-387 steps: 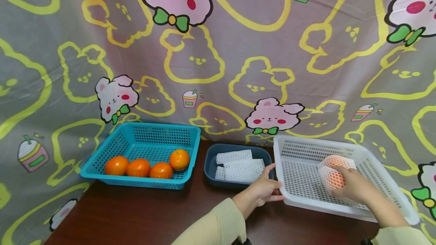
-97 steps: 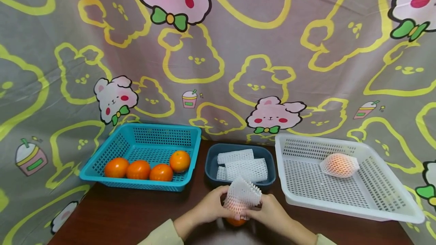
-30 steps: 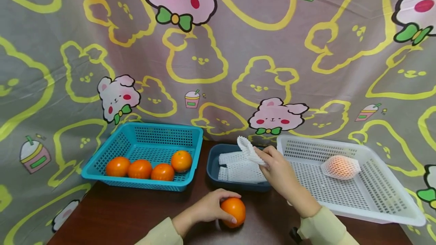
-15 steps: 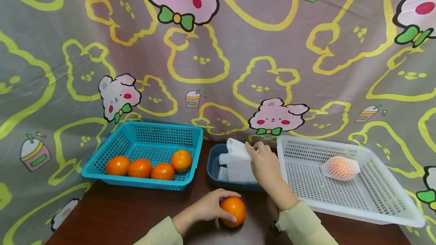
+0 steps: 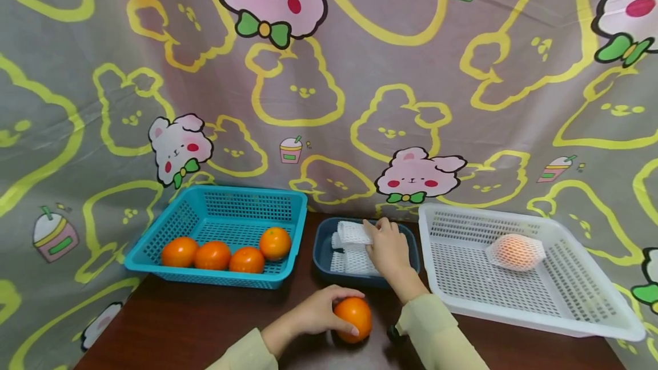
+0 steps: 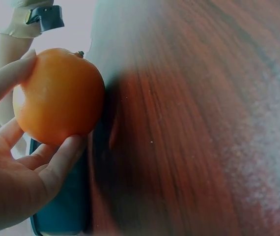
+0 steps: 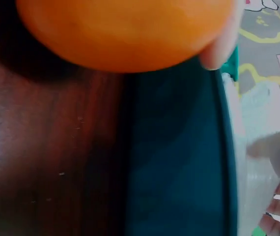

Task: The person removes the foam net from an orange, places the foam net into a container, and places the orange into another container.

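My left hand (image 5: 319,311) grips a bare orange (image 5: 353,320) on the table, thumb in front and fingers behind. In the left wrist view the orange (image 6: 59,96) shows a small stem end, with the left fingertips against its skin. Over the dark blue tray (image 5: 323,270), my right hand (image 5: 389,249) pinches a white foam net sleeve (image 5: 354,232). This sleeve lies low on other white foam net sleeves (image 5: 354,261) inside the tray. The right wrist view catches the tray wall (image 7: 179,162) up close, with the right hand (image 7: 277,152) at its edge, blurred.
To the left stands a turquoise basket (image 5: 216,280) with several bare oranges (image 5: 213,255). On the right, a white basket (image 5: 534,324) contains one orange in a foam net (image 5: 516,252). A patterned cloth (image 5: 329,101) hangs behind the dark wooden table (image 5: 169,324).
Earlier, both hands held a foam net sleeve around the orange; now it is bare. My right hand has carried the sleeve left and down into the tray. My left hand stays on the orange.
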